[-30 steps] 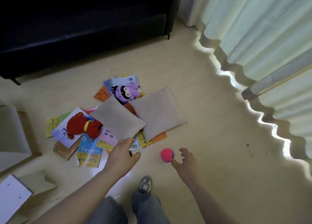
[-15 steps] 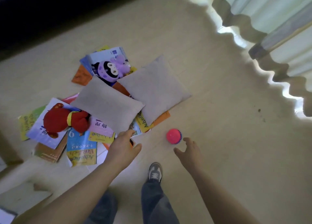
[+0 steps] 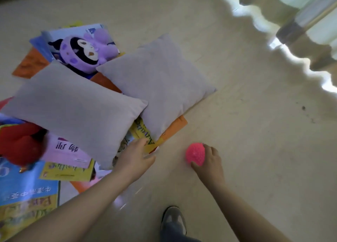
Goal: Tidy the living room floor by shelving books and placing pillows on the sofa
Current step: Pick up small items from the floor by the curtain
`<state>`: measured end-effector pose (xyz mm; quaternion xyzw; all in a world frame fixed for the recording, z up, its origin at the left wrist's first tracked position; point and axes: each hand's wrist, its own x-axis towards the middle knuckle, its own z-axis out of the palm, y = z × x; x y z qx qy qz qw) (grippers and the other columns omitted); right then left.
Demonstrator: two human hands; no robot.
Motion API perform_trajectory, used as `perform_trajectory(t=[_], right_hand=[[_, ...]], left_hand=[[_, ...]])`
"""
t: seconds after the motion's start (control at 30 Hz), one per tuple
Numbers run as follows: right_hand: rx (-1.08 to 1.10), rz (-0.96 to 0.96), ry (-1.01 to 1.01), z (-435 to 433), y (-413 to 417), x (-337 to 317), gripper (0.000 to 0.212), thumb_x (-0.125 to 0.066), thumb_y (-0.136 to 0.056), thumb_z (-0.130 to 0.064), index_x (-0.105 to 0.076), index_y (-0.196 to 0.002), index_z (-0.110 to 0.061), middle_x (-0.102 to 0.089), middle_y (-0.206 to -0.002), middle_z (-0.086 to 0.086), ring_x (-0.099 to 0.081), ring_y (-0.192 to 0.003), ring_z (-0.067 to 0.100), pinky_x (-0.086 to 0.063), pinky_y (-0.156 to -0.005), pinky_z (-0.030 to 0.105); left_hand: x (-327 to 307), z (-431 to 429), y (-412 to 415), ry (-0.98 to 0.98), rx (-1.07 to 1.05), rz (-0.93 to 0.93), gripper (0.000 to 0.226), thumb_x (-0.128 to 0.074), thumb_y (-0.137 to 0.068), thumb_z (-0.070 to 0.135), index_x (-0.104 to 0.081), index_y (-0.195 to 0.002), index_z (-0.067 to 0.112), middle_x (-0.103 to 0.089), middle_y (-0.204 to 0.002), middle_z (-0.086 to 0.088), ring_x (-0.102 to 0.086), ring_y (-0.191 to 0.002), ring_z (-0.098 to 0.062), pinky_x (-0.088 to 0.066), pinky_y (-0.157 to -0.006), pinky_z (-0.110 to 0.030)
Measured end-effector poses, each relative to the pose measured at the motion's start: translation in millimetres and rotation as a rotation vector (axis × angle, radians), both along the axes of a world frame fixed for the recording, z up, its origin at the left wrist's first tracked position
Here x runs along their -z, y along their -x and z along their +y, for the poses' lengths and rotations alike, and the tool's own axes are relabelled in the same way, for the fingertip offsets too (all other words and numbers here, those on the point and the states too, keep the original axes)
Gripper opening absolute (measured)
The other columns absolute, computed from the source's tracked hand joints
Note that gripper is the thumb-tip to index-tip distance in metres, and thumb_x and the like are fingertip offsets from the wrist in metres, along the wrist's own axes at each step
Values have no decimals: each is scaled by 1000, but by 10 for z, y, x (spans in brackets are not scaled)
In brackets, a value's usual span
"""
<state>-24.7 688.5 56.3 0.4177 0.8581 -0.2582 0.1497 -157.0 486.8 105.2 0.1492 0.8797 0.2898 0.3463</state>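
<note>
Here two pillows (image 3: 73, 110) (image 3: 156, 77) lie; right hand (image 3: 209, 162) curls its grip round one pink ball (image 3: 195, 153), left hand (image 3: 133, 159) spread.

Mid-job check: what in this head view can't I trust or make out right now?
Head view:
- Whatever lies under the left pillow and right pillow: covered by them.
- Red plush toy: blurred, cut by left edge.
- Blue book: title blurred, cut by left edge.
- Left hand: whether its fingertips touch the yellow book is hidden by the hand itself.

Single head-worn wide-angle view, steeply downward, near the floor (image 3: 255, 159), left edge seemingly blurred.
</note>
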Motion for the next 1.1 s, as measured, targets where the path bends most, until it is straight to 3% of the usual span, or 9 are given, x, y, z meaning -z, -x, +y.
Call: perform_trajectory(t=[0.13, 0.3, 0.37, 0.47, 0.57, 0.73, 0.9, 1.0, 1.1], right_hand=[[29, 27, -100, 246, 0, 720, 91, -81, -68, -38, -38, -143, -11, -38, -143, 19, -39, -131, 37, -33, -110, 40], [69, 111, -98, 319, -76, 1154, 91, -82, -65, -39, -40, -141, -10, -43, -136, 16, -45, -125, 35, -38, -106, 39], [76, 112, -101, 323, -70, 1174, 81, -80, -66, -36, -45, -135, -11, -47, -129, 13, -49, -119, 34, -42, -99, 37], [68, 109, -125, 278, -48, 1088, 68, -76, -67, -34, -51, -127, -13, -50, -126, 11, -51, -116, 33, -44, -95, 36], [44, 138, -123, 237, 22, 971, 68, -75, -69, -37, -50, -129, -15, -50, -129, 9, -51, -116, 30, -43, -95, 35], [-49, 394, -113, -35, 298, 610, 67, -76, -70, -41, -50, -128, -20, -52, -122, 1, -53, -111, 20, -43, -94, 31], [-241, 587, -85, -436, 691, 238, 65, -76, -65, -49, -52, -121, -27, -52, -113, -7, -51, -102, 10, -40, -82, 23], [-324, 642, -89, -705, 973, 66, 69, -71, -61, -59, -50, -121, -32, -52, -115, -11, -50, -104, 7, -41, -85, 27], [-418, 684, -62, -966, 1223, -31, 66, -76, -66, -51, -50, -123, -31, -50, -114, -11, -46, -102, 4, -35, -84, 22]], left_hand=[[738, 176, 121, -96, 25, 39, 41, -69, -81, 39, -56, -117, 23, -58, -117, 4, -57, -104, -16, -48, -87, -33], [1061, 309, 184, -238, 44, 92, 47, -72, -81, 29, -56, -123, 18, -60, -116, 4, -59, -104, -10, -48, -88, -25], [1003, 353, 216, -263, 81, 123, 49, -70, -83, 30, -54, -127, 18, -59, -119, 3, -57, -109, -13, -49, -92, -30], [806, 384, 245, -270, 126, 195, 54, -67, -84, 34, -49, -133, 19, -55, -128, 3, -53, -114, -13, -47, -95, -33], [613, 368, 265, -305, 149, 257, 54, -66, -84, 37, -49, -133, 20, -55, -128, 6, -53, -112, -10, -47, -95, -31], [342, 95, 478, -290, 183, 359, 53, -68, -82, 37, -52, -130, 20, -57, -125, 3, -56, -107, -13, -49, -92, -34], [127, -337, 832, -269, 45, 464, 48, -70, -81, 33, -56, -124, 18, -62, -117, 2, -60, -97, -14, -50, -84, -29], [58, -670, 1017, -249, -63, 507, 40, -71, -80, 33, -59, -117, 21, -62, -110, 5, -62, -91, -12, -45, -77, -25], [49, -1047, 1223, -235, -170, 552, 31, -73, -77, 36, -58, -104, 29, -62, -105, 6, -63, -89, -13, -48, -80, -27]])
